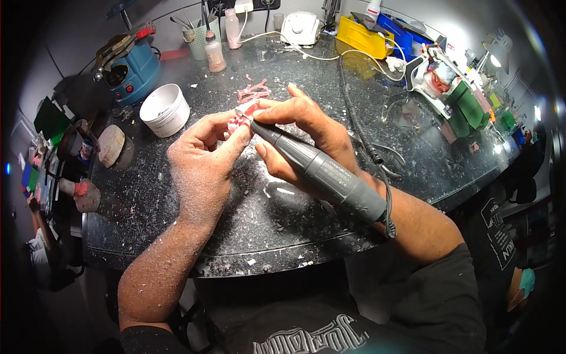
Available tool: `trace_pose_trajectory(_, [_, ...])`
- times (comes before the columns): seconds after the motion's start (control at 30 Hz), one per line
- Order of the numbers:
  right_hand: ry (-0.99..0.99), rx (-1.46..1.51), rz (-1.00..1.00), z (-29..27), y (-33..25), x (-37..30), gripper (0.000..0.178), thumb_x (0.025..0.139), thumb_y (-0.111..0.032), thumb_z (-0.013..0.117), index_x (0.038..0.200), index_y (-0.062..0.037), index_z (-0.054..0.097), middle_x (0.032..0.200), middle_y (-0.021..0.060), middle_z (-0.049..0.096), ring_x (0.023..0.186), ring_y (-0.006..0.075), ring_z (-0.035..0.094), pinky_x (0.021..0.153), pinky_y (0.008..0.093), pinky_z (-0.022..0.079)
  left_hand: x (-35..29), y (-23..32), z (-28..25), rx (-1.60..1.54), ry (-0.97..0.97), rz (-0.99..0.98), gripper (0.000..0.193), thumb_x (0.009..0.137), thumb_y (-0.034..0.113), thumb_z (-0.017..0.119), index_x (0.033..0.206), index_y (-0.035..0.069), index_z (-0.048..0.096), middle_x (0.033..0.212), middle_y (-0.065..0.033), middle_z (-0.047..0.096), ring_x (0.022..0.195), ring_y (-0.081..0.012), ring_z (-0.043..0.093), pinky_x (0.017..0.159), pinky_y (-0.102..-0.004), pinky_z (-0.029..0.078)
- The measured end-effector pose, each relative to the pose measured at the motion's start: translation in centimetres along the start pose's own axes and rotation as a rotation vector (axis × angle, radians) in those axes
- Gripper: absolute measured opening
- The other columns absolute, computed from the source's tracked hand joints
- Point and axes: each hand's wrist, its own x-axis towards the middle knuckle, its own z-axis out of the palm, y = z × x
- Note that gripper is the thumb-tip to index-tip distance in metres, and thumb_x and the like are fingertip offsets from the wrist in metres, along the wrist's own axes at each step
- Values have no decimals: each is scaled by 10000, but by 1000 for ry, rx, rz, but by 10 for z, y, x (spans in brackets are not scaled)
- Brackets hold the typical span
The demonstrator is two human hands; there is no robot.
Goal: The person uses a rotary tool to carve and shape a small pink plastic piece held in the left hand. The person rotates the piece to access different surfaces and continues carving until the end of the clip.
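My left hand (203, 147), dusted with pale powder, pinches a small pink and white denture piece (238, 123) in its fingertips. A black rotary handpiece (321, 171) lies along my right hand (324, 133), whose fingers are wrapped round its front part. Its tapered nose points up and left, right against the denture piece. My right thumb and fingertips come close to the left ones, so the bur at the tip and much of the piece are hidden. A coiled black cord (390, 224) hangs from the handpiece's rear end over my right wrist.
Pink branching scraps (253, 92) lie just beyond my hands. Left stand a white tub (165, 112), a plaster block (112, 146) and a blue machine (137, 75). Behind are a dropper bottle (215, 56), a white control box (301, 28) and a yellow bin (358, 39). Metal pliers (392, 159) lie right.
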Motion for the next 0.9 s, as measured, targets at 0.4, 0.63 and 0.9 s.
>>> trace_pose_trajectory(0.4, [31,-5,8,0,0,1,346,836,-104,810,1154,-85,673,1111,58,742,1163,233,696,1211,601,273,0,1,0,-14,-14,-17,198,933,-10,719,1129,-40,716,1035,-78,749,935,-94,694,849,-233,551])
trace_pose_trajectory(0.63, [6,-39,-19,-3,-1,3,354,832,-114,812,1155,-84,671,1107,73,743,1173,247,693,1200,605,288,1,-1,-1,-146,-45,-50,219,945,6,716,1153,-62,694,1061,-102,745,981,-126,708,894,-253,565])
trace_pose_trajectory(0.9, [33,-45,-16,-4,-1,5,364,833,-110,801,1163,-70,654,1106,91,736,1130,240,705,1194,572,322,3,-7,-6,-236,-90,-60,222,949,20,719,1150,-66,680,1073,-114,736,984,-143,713,908,-268,571])
